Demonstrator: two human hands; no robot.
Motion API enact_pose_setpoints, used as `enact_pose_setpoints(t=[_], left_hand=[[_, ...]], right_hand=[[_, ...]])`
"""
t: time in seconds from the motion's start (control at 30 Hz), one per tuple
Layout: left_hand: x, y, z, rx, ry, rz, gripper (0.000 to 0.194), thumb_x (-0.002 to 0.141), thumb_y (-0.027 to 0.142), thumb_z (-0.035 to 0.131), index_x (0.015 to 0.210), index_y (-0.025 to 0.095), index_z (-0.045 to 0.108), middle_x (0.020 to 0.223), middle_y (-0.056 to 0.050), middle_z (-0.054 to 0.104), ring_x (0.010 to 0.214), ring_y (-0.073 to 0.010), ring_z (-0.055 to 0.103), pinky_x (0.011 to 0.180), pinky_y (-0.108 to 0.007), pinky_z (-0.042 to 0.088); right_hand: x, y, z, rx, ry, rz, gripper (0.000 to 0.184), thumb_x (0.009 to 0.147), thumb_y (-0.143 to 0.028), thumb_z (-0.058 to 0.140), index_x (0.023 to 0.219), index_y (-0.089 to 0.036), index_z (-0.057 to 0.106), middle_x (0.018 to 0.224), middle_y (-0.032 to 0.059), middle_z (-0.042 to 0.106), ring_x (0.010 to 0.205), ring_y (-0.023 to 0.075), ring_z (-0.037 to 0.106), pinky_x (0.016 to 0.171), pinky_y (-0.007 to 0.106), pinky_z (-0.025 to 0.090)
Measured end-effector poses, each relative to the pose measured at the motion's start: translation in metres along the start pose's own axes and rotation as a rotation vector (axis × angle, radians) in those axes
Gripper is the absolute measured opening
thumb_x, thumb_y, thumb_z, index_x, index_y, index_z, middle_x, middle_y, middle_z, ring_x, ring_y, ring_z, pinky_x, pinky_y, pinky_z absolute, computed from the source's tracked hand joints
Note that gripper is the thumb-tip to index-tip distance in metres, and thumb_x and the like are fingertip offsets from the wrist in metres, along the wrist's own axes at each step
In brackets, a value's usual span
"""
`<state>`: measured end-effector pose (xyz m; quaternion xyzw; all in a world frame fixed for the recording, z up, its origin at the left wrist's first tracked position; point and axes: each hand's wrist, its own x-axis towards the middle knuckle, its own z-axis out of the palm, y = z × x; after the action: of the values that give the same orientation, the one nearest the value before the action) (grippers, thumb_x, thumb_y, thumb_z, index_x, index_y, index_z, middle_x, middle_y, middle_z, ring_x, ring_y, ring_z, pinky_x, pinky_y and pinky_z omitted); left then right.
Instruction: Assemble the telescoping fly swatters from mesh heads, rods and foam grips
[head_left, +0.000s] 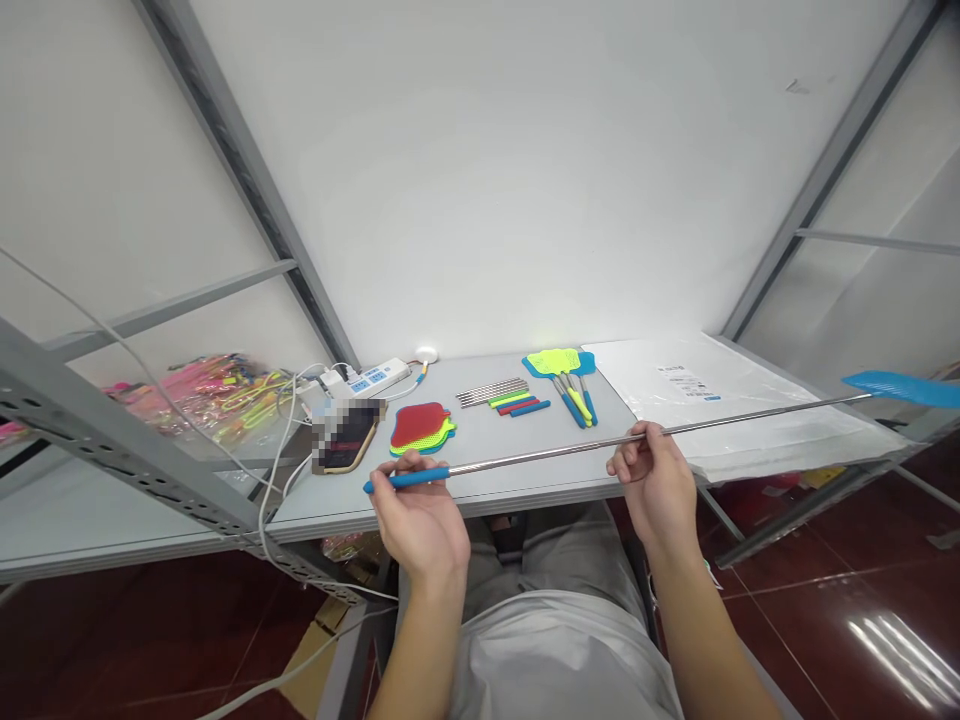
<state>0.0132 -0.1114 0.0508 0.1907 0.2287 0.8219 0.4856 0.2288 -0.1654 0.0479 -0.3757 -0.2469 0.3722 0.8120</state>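
A fly swatter (540,455) with a long, drawn-out metal rod stretches across the view between my two hands. My left hand (424,520) is closed around its blue handle. Farther along, the thumb and fingers of my right hand (660,490) pinch the rod. The blue swatter head (904,386) sticks out past the right side of the table. Behind the rod lie finished-looking short swatters (561,375) with yellow and blue heads. Left of them are several metal rods (493,391), coloured handles (519,403) and a stack of red, yellow and blue swatter heads (420,427).
A phone (351,435) lies at the table's left, near a power strip (380,377) with white cables. A white wrapped package (720,400) covers the right side. Metal shelf posts (247,180) frame the table. Bagged colourful items (217,400) sit on the left shelf.
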Motion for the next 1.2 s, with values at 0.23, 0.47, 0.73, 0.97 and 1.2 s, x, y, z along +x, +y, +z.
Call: enact_pose_setpoints(t=[0.23,0.47,0.73,0.97,1.2], left_hand=[[0.022,0.018,-0.005,0.001,0.028,0.089,0.020,0.088,0.040,0.056,0.084,0.023,0.047,0.079,0.006,0.055,0.064,-0.0100,0.052,0.071,-0.027,0.045],[0.023,0.018,-0.003,-0.009,0.041,0.030,0.015,0.089,0.031,0.050,0.078,0.021,0.046,0.065,0.005,0.046,0.055,-0.0105,0.044,0.065,-0.028,0.043],[0.015,0.017,-0.003,0.005,0.054,0.056,0.018,0.086,0.032,0.052,0.074,0.021,0.045,0.062,0.005,0.047,0.057,-0.0116,0.044,0.065,-0.029,0.042],[-0.005,0.012,0.002,0.023,0.039,0.102,0.027,0.091,0.035,0.044,0.069,0.021,0.044,0.059,0.003,0.049,0.058,-0.0134,0.047,0.066,-0.030,0.043],[-0.042,-0.018,0.004,0.079,-0.024,0.012,0.031,0.097,0.034,0.036,0.071,0.021,0.046,0.062,0.000,0.056,0.064,-0.0160,0.053,0.069,-0.033,0.043]], right_hand=[[0.002,0.002,-0.002,-0.030,0.015,-0.049,0.023,0.089,-0.044,0.061,0.085,-0.022,0.056,0.063,-0.0065,0.048,0.045,0.0064,0.044,0.052,0.024,0.042],[-0.007,0.005,0.006,-0.113,-0.172,-0.055,0.021,0.088,-0.034,0.066,0.094,-0.026,0.048,0.088,-0.0017,0.067,0.045,0.0065,0.053,0.050,0.023,0.040],[-0.007,0.011,0.004,-0.127,-0.145,-0.075,0.029,0.080,-0.026,0.075,0.090,-0.023,0.048,0.083,-0.0010,0.070,0.041,0.0047,0.050,0.049,0.023,0.042],[-0.021,0.029,0.015,-0.112,-0.207,0.008,0.030,0.080,-0.027,0.076,0.088,-0.023,0.048,0.078,-0.0034,0.067,0.046,0.0055,0.055,0.052,0.022,0.041],[-0.045,0.039,0.032,-0.129,-0.206,0.019,0.028,0.080,-0.027,0.075,0.088,-0.023,0.048,0.076,-0.0060,0.063,0.047,0.0066,0.057,0.055,0.024,0.044]])
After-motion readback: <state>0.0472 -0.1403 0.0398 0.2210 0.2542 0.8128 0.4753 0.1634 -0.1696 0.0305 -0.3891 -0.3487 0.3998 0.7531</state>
